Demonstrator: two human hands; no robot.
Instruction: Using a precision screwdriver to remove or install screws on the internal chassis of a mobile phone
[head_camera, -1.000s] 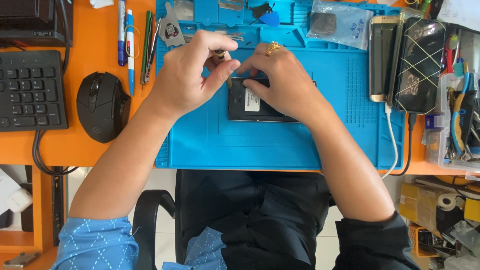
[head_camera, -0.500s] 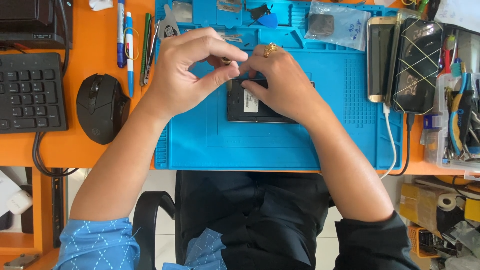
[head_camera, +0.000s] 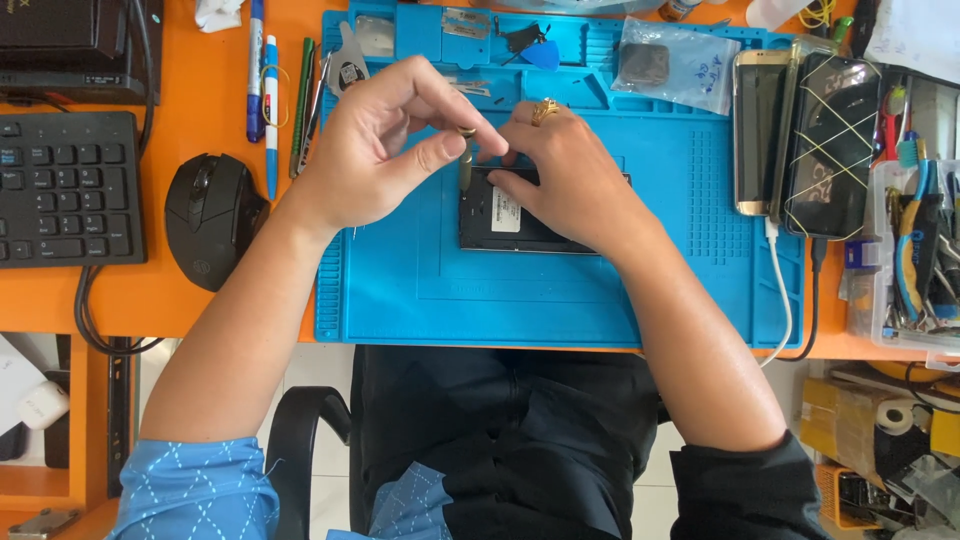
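From the head view, our left hand (head_camera: 385, 150) pinched a small screwdriver (head_camera: 466, 160) upright between thumb and fingers. Just beside it, our right hand (head_camera: 565, 175) pressed flat on an opened black phone (head_camera: 510, 215), which lay on the blue mat (head_camera: 420, 290) beneath both hands.

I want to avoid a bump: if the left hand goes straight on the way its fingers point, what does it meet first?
Probably the right hand, resting on the dark opened phone; the left hand points at it, though depth is unclear.
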